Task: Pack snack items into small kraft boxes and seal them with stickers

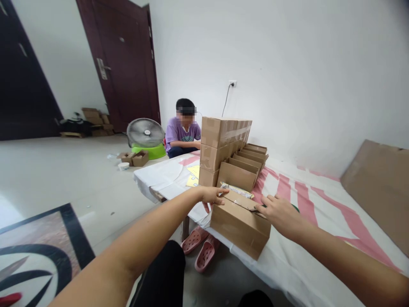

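Note:
A closed-looking cardboard box (pixel 239 226) sits at the near edge of the cloth-covered table, its top flaps almost meeting along a seam. My left hand (pixel 212 196) grips its left end, with the fingers bent around the corner. At the other end of the top, my right hand (pixel 281 215) has its fingers curled on the flap edge, where a small dark gap shows. Part of a green object (pixel 295 208) peeks out behind that hand; its kind is hidden. A printed packet (pixel 237 190) lies just behind the box.
Sealed boxes (pixel 211 157) stand stacked behind, beside a row of open boxes (pixel 238 175). Yellow printed sheets (pixel 193 177) lie left of the stack. Across the table (pixel 159 175) sits a person in purple (pixel 183 132), near a fan (pixel 146 133). Pink clogs (pixel 206 253) are below.

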`<act>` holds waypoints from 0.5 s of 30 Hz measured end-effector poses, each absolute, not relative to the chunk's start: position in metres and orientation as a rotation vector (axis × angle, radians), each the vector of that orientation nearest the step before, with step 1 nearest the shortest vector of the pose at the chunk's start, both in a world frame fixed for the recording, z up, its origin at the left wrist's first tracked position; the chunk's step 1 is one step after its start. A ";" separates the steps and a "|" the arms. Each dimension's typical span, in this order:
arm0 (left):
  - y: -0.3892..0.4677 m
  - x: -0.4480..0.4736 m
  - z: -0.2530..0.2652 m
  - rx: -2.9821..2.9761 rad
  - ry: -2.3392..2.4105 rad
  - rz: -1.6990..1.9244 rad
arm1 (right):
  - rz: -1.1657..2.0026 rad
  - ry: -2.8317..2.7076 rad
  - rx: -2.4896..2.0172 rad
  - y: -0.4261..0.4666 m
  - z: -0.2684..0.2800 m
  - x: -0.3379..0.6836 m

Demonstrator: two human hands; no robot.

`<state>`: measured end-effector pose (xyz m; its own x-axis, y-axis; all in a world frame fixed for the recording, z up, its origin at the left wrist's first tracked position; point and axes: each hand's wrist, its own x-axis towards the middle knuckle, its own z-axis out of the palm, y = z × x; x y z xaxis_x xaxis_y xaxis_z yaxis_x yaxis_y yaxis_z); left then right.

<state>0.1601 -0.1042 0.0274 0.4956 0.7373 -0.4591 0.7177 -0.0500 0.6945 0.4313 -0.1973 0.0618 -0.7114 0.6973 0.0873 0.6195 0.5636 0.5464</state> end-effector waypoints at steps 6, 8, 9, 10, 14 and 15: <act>-0.114 0.161 0.021 1.929 1.341 0.223 | 0.580 2.754 1.520 -0.218 0.035 0.490; -0.118 0.161 0.019 2.002 1.394 0.315 | 0.390 2.734 1.721 -0.226 0.020 0.508; -0.120 0.160 0.019 2.044 1.415 0.364 | 0.300 2.714 1.813 -0.229 0.011 0.516; -0.122 0.160 0.019 2.087 1.428 0.410 | 0.220 2.690 1.891 -0.232 0.001 0.524; -0.128 0.159 0.021 2.196 1.426 0.556 | 0.019 2.576 2.027 -0.240 -0.044 0.551; -0.128 0.158 0.021 2.203 1.421 0.587 | -0.010 2.554 2.018 -0.242 -0.056 0.556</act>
